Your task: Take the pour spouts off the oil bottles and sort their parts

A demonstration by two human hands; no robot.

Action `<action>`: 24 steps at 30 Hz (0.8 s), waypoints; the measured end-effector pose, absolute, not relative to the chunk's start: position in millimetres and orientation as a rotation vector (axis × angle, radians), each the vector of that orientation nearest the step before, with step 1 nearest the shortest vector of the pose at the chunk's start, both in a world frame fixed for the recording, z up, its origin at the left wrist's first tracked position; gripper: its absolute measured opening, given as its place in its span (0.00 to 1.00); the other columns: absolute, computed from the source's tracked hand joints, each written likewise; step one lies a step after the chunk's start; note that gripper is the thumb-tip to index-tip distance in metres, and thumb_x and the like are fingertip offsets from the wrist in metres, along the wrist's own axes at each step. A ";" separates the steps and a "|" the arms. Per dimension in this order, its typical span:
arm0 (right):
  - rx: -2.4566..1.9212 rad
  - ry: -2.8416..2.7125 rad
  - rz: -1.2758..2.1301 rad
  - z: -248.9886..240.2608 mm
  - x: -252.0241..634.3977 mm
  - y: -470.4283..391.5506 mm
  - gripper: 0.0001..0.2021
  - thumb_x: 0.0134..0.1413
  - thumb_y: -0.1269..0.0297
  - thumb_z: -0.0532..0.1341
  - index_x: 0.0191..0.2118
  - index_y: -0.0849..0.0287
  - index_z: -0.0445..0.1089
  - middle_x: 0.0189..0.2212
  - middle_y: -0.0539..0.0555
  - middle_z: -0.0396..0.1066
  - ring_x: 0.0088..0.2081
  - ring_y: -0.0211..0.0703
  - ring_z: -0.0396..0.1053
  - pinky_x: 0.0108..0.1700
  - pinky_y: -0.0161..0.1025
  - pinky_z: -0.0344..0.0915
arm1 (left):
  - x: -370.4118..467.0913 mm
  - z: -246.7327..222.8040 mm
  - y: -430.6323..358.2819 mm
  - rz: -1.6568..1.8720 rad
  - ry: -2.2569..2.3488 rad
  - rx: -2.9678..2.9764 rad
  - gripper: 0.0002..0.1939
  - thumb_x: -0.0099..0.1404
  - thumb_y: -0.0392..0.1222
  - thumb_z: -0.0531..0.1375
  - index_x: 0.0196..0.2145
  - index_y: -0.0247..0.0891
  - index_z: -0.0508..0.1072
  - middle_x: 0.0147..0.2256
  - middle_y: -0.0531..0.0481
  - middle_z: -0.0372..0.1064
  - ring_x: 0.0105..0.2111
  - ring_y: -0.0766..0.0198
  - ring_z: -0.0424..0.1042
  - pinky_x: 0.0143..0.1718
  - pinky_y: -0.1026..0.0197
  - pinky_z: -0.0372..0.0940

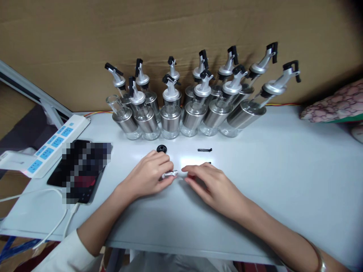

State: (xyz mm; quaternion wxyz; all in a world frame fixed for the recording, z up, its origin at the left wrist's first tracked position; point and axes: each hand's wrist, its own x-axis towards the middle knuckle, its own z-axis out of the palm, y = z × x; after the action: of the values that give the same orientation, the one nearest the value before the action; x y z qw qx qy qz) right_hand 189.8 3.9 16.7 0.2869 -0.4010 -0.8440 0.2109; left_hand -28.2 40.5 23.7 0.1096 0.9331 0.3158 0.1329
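My left hand (154, 172) is closed on a small silver spout piece (170, 174), whose tip points right between thumb and fingers. Just right of it, my right hand (211, 183) has its thumb and index finger apart, with nothing visible between them. Beyond the left hand lies a round black part (161, 149). A thin black lever (204, 150) rests on the table beyond the right hand. A tiny dark piece (210, 163) shows at that hand's far edge, mostly hidden.
Glass bottles with steel sleeves (170, 119) stand in two rows at the back, most with silver pourers; the front-left one (113, 101) is uncapped. A power strip (58, 143), cables and a phone (82, 172) lie left. Patterned cloth (334, 102) is at right.
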 end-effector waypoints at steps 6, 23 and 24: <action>-1.114 -2.238 0.481 19.9 195.5 7.5 0.09 0.62 0.72 0.55 0.46 0.60 0.68 0.32 0.54 0.77 0.31 0.42 0.74 0.37 0.40 0.69 | -48.0 31.4 51.4 0.283 1.051 2.630 0.12 0.64 0.47 0.62 0.28 0.37 0.74 0.30 0.52 0.70 0.34 0.62 0.67 0.41 0.57 0.55; -1.050 -2.227 0.352 24.0 196.5 9.6 0.07 0.63 0.72 0.54 0.44 0.60 0.67 0.31 0.53 0.78 0.30 0.41 0.73 0.35 0.40 0.66 | -49.2 33.5 51.8 0.257 1.131 2.566 0.17 0.61 0.55 0.63 0.37 0.37 0.72 0.37 0.48 0.72 0.41 0.56 0.70 0.45 0.54 0.60; -1.048 -2.229 0.355 24.6 196.6 9.6 0.07 0.63 0.73 0.54 0.44 0.60 0.67 0.31 0.53 0.78 0.30 0.41 0.73 0.36 0.40 0.66 | -49.1 33.4 51.5 0.272 1.130 2.565 0.15 0.63 0.54 0.61 0.36 0.37 0.72 0.36 0.48 0.72 0.40 0.56 0.70 0.45 0.54 0.60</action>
State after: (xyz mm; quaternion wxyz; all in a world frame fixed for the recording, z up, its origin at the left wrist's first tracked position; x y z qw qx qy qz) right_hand 196.6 9.6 24.6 0.3207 -0.3988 -0.8485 0.1351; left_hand -49.1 51.5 33.4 0.1622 0.8987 0.3961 0.0954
